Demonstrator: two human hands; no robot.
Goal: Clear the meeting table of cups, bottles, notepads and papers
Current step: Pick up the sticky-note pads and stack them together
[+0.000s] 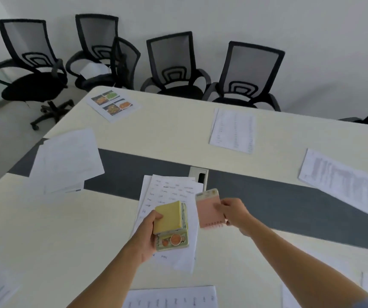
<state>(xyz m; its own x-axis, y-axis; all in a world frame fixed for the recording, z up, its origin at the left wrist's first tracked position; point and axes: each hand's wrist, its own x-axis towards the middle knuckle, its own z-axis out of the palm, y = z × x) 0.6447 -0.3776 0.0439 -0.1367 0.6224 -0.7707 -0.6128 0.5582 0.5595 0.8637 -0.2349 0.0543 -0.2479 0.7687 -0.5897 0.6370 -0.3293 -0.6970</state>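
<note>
Item 1, loose sheets (pixel 67 158): left end of the meeting table (pixel 67 230), uncollected.
Item 2, left hand (pixel 148 234): fingers curled round a stack, a yellow notepad (pixel 169 215) over an illustrated notepad (pixel 174 240), held above handwritten sheets (pixel 171 190).
Item 3, pink spiral notepad (pixel 208 210): off the table, just right of the stack, long axis running away from the person, spiral edge nearest them.
Item 4, right hand (pixel 234 211): pinching the pink pad's right edge.
Handling note: probably best laid square on the yellow pad, long axes matched, with the left thumb clamping down afterwards.
Item 5, printed sheets (pixel 343 183): far right, uncollected.
</note>
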